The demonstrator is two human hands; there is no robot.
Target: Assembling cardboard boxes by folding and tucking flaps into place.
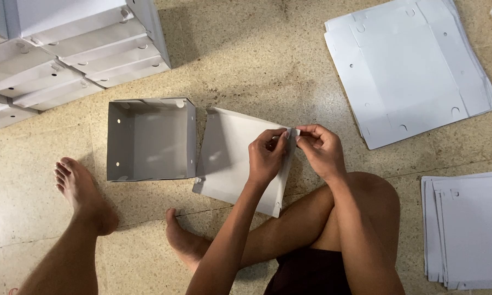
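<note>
A half-folded white cardboard box (232, 158) is held at its upper right corner on the floor (257, 60).

A small corner tab is pinched shut between the fingertips of the left hand (267, 155) and the right hand (322, 150). A finished open box (150, 139) lies just beside it; flat sheets (410, 65) and stacked boxes (65, 49) lie farther off.

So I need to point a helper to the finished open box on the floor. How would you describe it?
Start at the stack of folded white boxes at top left. Just below it, left of the person's hands, sits the open box. Unlike the half-folded piece beside it, all four walls stand up.
</note>
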